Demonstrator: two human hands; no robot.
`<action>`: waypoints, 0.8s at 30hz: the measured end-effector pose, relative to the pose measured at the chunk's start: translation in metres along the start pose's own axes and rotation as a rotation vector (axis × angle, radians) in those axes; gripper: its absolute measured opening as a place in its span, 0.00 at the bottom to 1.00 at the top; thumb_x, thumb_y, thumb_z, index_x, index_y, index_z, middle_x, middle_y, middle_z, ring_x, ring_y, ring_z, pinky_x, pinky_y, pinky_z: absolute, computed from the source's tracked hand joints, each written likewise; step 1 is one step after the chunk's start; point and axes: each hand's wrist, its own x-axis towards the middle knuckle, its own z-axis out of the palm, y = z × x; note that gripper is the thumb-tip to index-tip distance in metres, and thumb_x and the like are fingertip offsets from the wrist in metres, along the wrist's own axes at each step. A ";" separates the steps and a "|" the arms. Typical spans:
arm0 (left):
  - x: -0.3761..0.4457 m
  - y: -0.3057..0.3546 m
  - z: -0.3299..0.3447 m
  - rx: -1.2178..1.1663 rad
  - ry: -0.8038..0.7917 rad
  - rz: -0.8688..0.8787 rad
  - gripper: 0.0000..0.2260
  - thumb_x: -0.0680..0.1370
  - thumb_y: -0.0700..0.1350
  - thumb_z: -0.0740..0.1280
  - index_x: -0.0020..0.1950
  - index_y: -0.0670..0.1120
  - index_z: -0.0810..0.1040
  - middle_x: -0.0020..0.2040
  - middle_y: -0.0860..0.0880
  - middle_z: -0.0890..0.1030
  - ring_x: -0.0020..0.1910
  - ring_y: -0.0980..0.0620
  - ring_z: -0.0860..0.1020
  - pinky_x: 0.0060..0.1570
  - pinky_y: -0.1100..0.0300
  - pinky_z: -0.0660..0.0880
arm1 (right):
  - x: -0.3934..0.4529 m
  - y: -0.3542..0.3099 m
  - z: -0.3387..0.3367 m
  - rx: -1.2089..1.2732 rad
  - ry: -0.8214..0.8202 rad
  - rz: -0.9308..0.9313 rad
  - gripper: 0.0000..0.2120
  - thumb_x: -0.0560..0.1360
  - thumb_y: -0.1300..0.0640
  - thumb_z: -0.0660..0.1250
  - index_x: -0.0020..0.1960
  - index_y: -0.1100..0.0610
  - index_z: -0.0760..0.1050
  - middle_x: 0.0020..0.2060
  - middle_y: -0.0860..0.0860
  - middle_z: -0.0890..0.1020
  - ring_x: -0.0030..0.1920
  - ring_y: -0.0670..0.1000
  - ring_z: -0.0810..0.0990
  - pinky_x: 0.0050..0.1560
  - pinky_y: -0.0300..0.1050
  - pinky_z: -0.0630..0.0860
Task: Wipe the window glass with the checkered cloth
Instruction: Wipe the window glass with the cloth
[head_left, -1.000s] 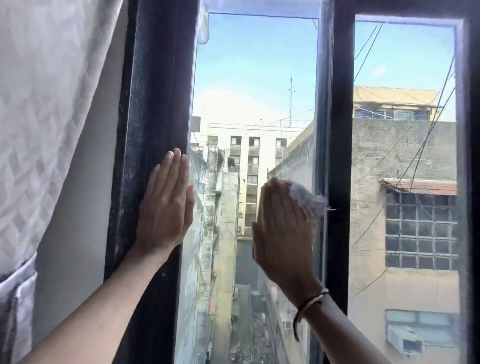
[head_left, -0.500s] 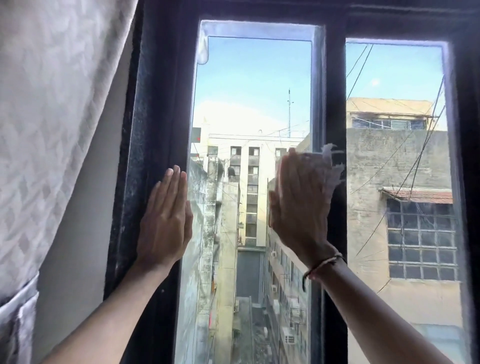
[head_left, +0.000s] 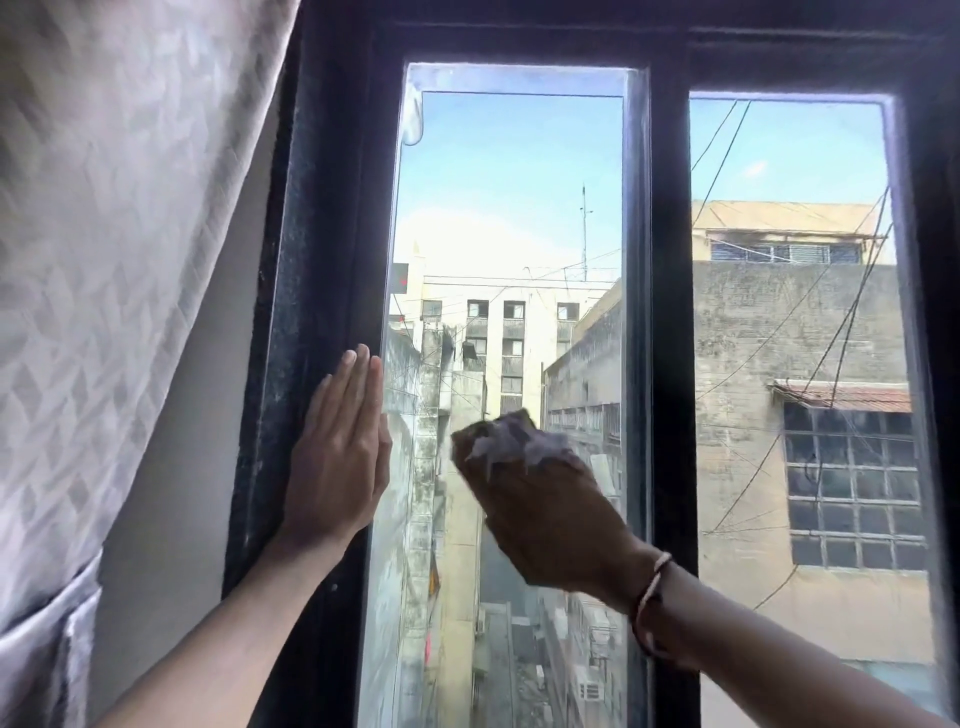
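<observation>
The left pane of window glass (head_left: 511, 208) sits in a dark frame (head_left: 327, 260). My right hand (head_left: 545, 509) presses a pale crumpled cloth (head_left: 511, 441) flat against the middle of this pane; only the cloth's top edge shows above my fingers, and its checks cannot be made out. A thread band circles that wrist. My left hand (head_left: 337, 462) lies flat, fingers together and pointing up, on the frame's left upright at the glass edge, holding nothing.
A white patterned curtain (head_left: 104, 260) hangs at the left, pulled aside. A dark central mullion (head_left: 670, 364) separates the left pane from the right pane (head_left: 795, 364). Buildings and wires show outside. Smears mark the lower left glass.
My right hand with the cloth has gone from the pane's right edge near the mullion leftward and down to the middle of the glass. The view has tilted up. My left hand stays put.
</observation>
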 end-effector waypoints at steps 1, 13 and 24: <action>0.000 0.000 0.000 -0.005 0.000 -0.002 0.24 0.84 0.39 0.56 0.80 0.35 0.61 0.81 0.36 0.64 0.82 0.39 0.62 0.81 0.41 0.64 | 0.010 0.018 -0.008 -0.036 0.059 0.089 0.27 0.76 0.56 0.59 0.74 0.61 0.64 0.63 0.58 0.72 0.61 0.61 0.72 0.68 0.65 0.73; -0.003 0.000 0.003 -0.012 0.029 -0.002 0.24 0.85 0.40 0.55 0.81 0.36 0.60 0.82 0.37 0.63 0.83 0.40 0.61 0.82 0.42 0.63 | 0.016 0.044 -0.023 -0.116 0.143 0.215 0.26 0.79 0.52 0.61 0.74 0.62 0.66 0.59 0.62 0.74 0.58 0.60 0.73 0.58 0.65 0.76; 0.007 -0.003 0.003 -0.006 0.048 -0.061 0.25 0.84 0.40 0.53 0.81 0.34 0.59 0.83 0.36 0.61 0.84 0.40 0.58 0.84 0.43 0.58 | 0.092 0.019 -0.011 -0.079 0.198 0.126 0.35 0.80 0.47 0.58 0.82 0.64 0.63 0.83 0.64 0.66 0.85 0.62 0.61 0.88 0.62 0.52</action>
